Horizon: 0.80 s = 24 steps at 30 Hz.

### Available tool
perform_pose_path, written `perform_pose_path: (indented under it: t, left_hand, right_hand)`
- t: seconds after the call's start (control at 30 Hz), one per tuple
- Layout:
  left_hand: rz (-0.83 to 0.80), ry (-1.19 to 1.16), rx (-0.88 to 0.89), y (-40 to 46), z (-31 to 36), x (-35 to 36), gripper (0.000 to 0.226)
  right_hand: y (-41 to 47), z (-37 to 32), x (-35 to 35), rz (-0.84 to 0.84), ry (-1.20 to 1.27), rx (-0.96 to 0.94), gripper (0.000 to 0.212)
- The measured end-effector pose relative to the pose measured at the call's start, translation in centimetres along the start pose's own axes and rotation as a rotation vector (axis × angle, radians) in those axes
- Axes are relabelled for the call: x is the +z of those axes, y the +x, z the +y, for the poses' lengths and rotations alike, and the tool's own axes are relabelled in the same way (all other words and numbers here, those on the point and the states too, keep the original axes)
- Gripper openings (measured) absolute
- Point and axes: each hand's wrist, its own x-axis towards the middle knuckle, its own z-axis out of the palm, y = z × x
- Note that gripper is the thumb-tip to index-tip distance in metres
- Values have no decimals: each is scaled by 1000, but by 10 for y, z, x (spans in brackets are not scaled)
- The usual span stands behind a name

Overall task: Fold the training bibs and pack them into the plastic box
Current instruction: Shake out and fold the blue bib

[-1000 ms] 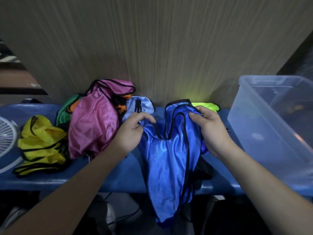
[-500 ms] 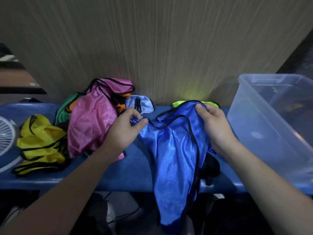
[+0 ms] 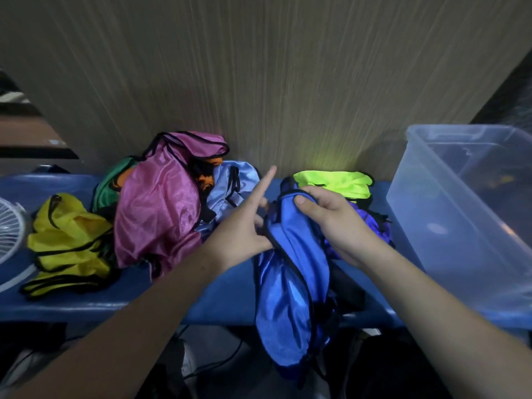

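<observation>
A shiny blue bib (image 3: 290,283) with black trim hangs doubled lengthwise over the front edge of the blue bench. My right hand (image 3: 331,223) grips its top, thumb on the front of the cloth. My left hand (image 3: 244,226) pinches the bib's left edge low between thumb and fingers, while its index finger sticks straight up. The clear plastic box (image 3: 426,180) stands at the right on the bench; I see no bib inside it.
A heap of bibs lies left of my hands: pink (image 3: 161,208), light blue (image 3: 230,185), green (image 3: 109,185) and yellow (image 3: 66,243). A neon yellow bib (image 3: 336,182) and a purple one (image 3: 371,226) lie behind my right hand. A white fan (image 3: 8,234) sits far left. A wood-grain wall (image 3: 259,82) backs the bench (image 3: 86,300).
The two shoulder straps, spread apart before, have been brought together, so the blue bib is now folded in half lengthwise. My left hand moved right to meet my right hand.
</observation>
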Motion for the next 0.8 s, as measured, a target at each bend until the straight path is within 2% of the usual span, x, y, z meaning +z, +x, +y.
perform_pose_path:
  t: [0.03,0.1,0.17,0.2,0.3,0.4,0.5,0.53,0.63,0.8]
  left_hand:
    - [29,79,40,1,-1,1,102]
    - [105,284,97,3,-2,1,72]
    - [166,471,61,3,-1,0,36]
    - [200,502,33,4,0,-1,27]
    - [316,319,-66,6,0,-9,26]
    - [460,124,-103,10,1,-22,15]
    - [611,-35,-126,11,5,-32,13]
    - [644,-75,-133,11,5,-35,15]
    - [688,-119,-155,13,2,-41,19]
    - [635,-50,-143,7,1,-45,9]
  right_hand:
    - [-1,1,2,-38,-19,0,17]
    - [-2,2,6,-96,-30,6,16]
    - [-3,3,8,-127,-34,19,15]
    - [-3,5,8,-122,-43,23,15]
    - [-4,7,6,-107,-89,67,34]
    - [-11,7,3,-227,-346,159,50]
    - [-16,8,7,-329,-443,244,60]
    - [-17,11,9,-339,-496,227,55]
    - [-16,14,15,-291,-521,202,16]
    - [-12,10,16,-182,-421,215,15]
